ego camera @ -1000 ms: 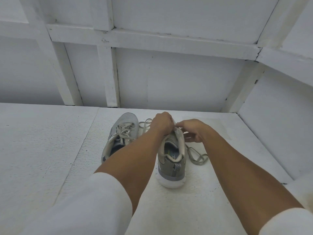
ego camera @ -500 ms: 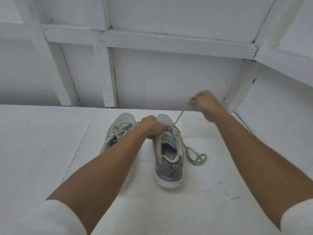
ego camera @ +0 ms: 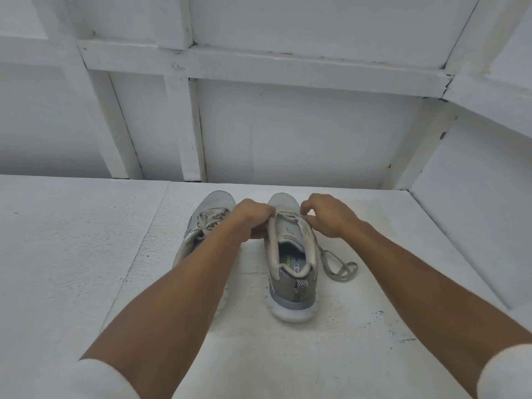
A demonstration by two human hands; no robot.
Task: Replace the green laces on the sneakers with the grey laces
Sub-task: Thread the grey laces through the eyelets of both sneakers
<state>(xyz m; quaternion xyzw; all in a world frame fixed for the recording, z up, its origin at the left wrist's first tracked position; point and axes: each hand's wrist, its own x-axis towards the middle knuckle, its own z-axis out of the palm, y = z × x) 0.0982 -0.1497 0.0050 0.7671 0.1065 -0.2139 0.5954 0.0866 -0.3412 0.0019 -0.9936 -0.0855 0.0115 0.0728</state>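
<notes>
Two grey sneakers stand side by side on the white table [ego camera: 86, 254], heels toward me. The left sneaker [ego camera: 205, 223] is fully laced with a pale lace and partly hidden by my left forearm. The right sneaker [ego camera: 290, 272] has its tongue area open, with a lace [ego camera: 288, 216] crossing near its toe end. My left hand [ego camera: 253, 218] grips the left edge of the right sneaker's upper. My right hand [ego camera: 325, 216] pinches the lace at the sneaker's right eyelets. A loose greyish-green lace [ego camera: 338, 266] lies coiled on the table to the right of that sneaker.
White panelled walls [ego camera: 288, 133] with beams close off the back and right side of the table. A seam [ego camera: 149, 226] runs through the table surface left of the sneakers. Small dark specks [ego camera: 383, 321] mark the surface at the front right.
My right hand, which was raised and pulling a lace up and to the right, has come back down to the right sneaker's eyelets. My left hand has stayed on the sneaker.
</notes>
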